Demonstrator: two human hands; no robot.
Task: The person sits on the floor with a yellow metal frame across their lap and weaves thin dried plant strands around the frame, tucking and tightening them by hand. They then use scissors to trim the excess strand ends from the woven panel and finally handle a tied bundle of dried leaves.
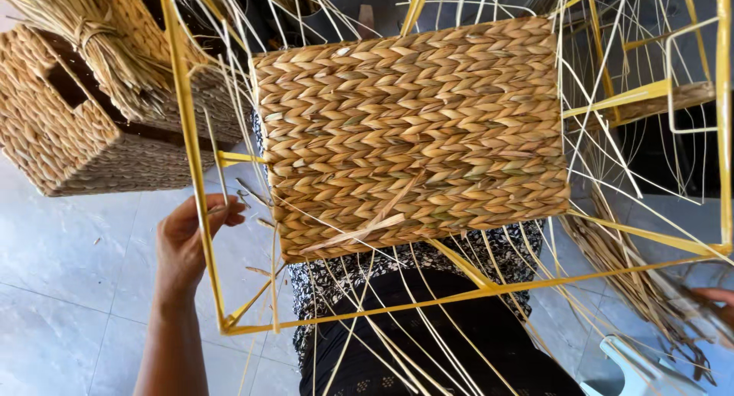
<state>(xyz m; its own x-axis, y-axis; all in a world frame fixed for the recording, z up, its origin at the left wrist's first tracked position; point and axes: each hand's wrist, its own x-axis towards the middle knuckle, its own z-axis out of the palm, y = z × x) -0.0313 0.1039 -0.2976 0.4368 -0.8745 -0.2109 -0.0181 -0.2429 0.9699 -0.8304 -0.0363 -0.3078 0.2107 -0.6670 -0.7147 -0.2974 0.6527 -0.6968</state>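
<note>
- The woven panel (413, 136) lay flat across my lap, bound into the yellow wire frame (191, 159), loose strands (382, 342) trailing below its near edge.
- My left hand (183, 239) gripped the frame's left upright, fingers curled around it.
- My right hand (715, 298) showed only at the picture's edge; its grip could not be told.
- Judgement: weaving mid-course; the next row calls for a steady frame.
- Finished baskets (69, 128) stood left on the tiled floor (61, 289).
</note>
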